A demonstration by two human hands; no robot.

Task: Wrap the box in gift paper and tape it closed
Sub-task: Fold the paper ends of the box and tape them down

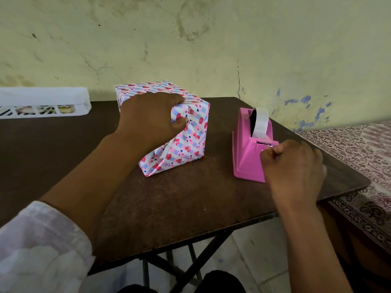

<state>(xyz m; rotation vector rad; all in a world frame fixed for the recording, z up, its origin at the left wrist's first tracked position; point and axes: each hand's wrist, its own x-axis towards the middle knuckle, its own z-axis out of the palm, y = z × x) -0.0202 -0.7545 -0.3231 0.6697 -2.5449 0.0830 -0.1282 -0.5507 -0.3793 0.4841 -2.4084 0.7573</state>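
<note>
While the left hand grips the wrapped box at table centre, thumb pinning the end fold, right hand, at 3 o'clock, pinches tape at the dispenser cutter. Taping step; next: tear strip cleanly, keep flap pinned.

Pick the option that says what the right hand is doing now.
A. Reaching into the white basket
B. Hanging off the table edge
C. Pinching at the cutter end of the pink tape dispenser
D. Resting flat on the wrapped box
C: the right hand is curled with its fingertips at the cutter end of the pink tape dispenser, while the left hand holds the wrapped box.
</note>
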